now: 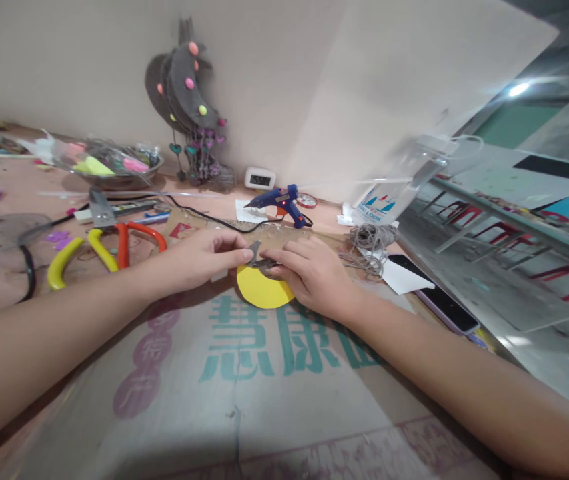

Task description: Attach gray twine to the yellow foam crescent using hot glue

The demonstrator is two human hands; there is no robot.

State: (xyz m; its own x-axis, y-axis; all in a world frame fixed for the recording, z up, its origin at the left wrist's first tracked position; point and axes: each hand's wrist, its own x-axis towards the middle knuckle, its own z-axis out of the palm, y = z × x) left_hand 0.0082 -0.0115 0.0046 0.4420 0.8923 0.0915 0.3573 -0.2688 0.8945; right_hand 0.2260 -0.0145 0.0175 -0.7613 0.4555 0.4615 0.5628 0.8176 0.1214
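Observation:
Both hands meet over a round yellow piece [265, 289] that lies on the printed cardboard sheet [179, 413]. My left hand [209, 257] pinches a small dark grey piece [255, 253] between thumb and forefinger. From the other side my right hand [314, 273] grips the same grey piece, its fingers curled and partly covering it. The grey piece looks flat and thin; its full outline is hidden. Beyond the hands, a blue glue gun [280, 202] rests near the wall with a small red light on it.
Pliers with yellow and red handles [121, 247] lie at left, before a bowl of craft bits [109, 173]. Grey moon decorations [189, 87] hang by the wall, near a small digital clock [259, 179]. Grey cord [371, 240], a phone [444, 300] and a clear container [389, 190] are at right.

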